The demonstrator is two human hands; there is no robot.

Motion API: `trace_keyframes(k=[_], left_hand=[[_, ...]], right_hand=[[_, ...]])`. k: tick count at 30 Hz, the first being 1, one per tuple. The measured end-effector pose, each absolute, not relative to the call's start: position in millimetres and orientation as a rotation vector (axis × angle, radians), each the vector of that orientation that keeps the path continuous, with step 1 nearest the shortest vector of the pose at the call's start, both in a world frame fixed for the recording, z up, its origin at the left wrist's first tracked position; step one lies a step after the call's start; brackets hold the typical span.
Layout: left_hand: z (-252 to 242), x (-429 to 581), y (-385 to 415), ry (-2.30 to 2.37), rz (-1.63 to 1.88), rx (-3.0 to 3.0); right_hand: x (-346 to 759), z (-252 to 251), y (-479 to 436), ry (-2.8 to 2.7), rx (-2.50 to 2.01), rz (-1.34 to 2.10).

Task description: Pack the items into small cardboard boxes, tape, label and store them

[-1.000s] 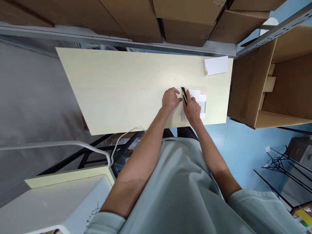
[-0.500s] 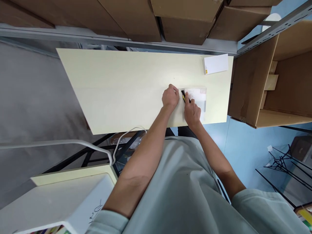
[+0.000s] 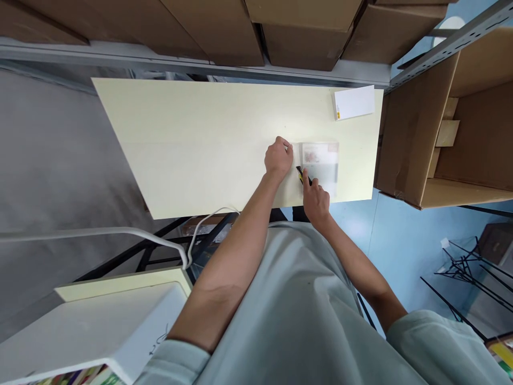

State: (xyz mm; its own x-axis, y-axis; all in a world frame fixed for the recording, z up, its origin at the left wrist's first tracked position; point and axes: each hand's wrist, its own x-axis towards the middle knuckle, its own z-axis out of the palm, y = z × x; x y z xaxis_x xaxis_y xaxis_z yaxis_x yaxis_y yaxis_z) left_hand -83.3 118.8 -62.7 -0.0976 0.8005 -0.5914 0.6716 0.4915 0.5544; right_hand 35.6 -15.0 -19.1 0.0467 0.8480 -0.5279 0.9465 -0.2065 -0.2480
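A flat, whitish square package [image 3: 325, 174] with a faint reddish print lies on the pale table, apparently in clear wrapping. My right hand [image 3: 316, 202] is closed around a black and yellow utility knife [image 3: 300, 174], forefinger stretched along it. The knife's tip points up and left, at the package's left edge. Just left of that edge, my left hand [image 3: 279, 155] rests curled on the tabletop, fingers bent in. Its fingertips are partly hidden, so what it pinches, if anything, cannot be made out.
A white box [image 3: 355, 102] with a small yellow mark lies at the table's [image 3: 192, 144] back right corner. Cardboard boxes [image 3: 304, 45] line a metal shelf behind. A large open carton [image 3: 404, 133] stands to the right. A white cable [image 3: 208, 218] hangs by the front edge.
My right hand has drawn the utility knife toward me along the package's left edge, uncovering the reddish print. My left hand has stayed nearly in place.
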Motion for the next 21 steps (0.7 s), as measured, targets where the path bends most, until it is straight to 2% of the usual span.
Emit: trace_keyframes(k=[5,14,21], left_hand=[[-63.1,-86.2,121.2,1.818,0.166,1.268],[-65.5,-83.1,126.3,1.855,0.141,1.192],[-63.5,-82.4,131.4,1.875,0.075,1.228]], right_hand=[[36.1,-18.0,12.0,1.882,2.267,-0.896],[31.9,-44.3,54.9,1.927,2.349,-0.966],[23.9,-3.7,43.8,1.803,2.063,-0.803]])
